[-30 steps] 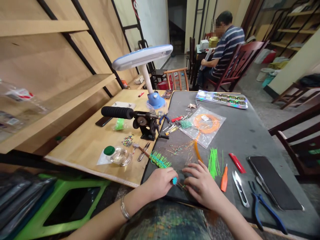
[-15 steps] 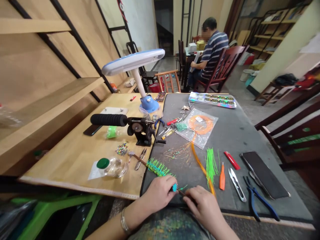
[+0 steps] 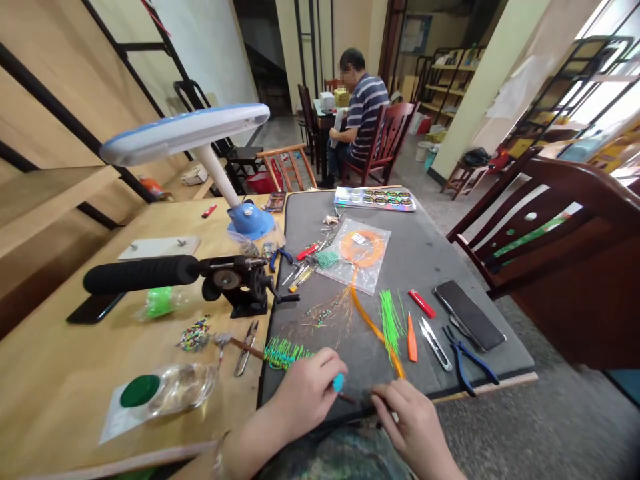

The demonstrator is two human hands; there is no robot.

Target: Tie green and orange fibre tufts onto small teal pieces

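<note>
My left hand [image 3: 310, 390] is closed around a brown stick [image 3: 254, 349] that lies slantwise at the mat's front edge. Many green and turquoise thread ties [image 3: 285, 352] are knotted along the stick, left of the hand. A small turquoise piece [image 3: 339, 382] shows at my left fingertips; its kind is unclear. The stick's tip pokes out to the right, below it. Apart from that tip, my right hand [image 3: 407, 413] is curled with thumb and fingers pinched together; what they hold is too small to make out. Orange line strands [image 3: 367, 320] end near its fingers.
Green strands [image 3: 391, 323], an orange-handled tool [image 3: 411, 339], thread snips [image 3: 435, 345], blue pliers [image 3: 469, 362] and a phone [image 3: 470, 313] lie to the right. A black crank vise [image 3: 245, 283], beads [image 3: 196, 333] and a lamp [image 3: 250, 220] stand left. Another person [image 3: 363, 120] sits behind.
The view has swung to the right. My right hand has come away from the stick's tip, leaving a gap between them. My left hand keeps its grip on the stick.
</note>
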